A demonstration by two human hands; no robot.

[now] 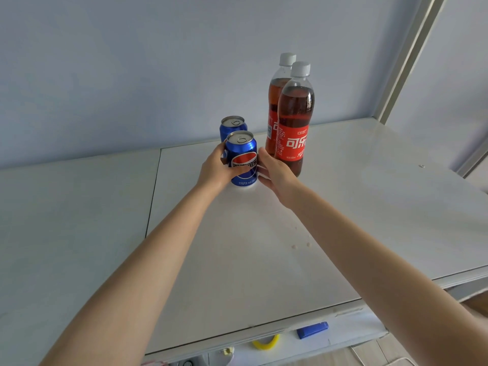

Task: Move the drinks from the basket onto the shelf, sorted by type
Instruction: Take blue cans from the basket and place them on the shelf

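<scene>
Two blue cans stand upright on the white shelf, and you have both hands at the front can. Your left hand wraps it from nine o'clock, fingers curled across the red-and-blue logo, so that hand is grasping the can. Your right hand sits at three o'clock of the can, palm turned toward it and fingers loosely extended; the thumb tip is near or against the can's side, but you cannot tell from this view whether it truly presses. The can's base rests on the shelf surface.

Just behind it, at twelve o'clock, the rear can stands close, partly hidden by the front one.

At two o'clock, two cola bottles with red labels and white caps stand upright: the front bottle just beside your right hand, the rear bottle right behind it and overlapped by it.

At six o'clock, below the shelf's front edge, lie a yellow ring and a blue object.
</scene>
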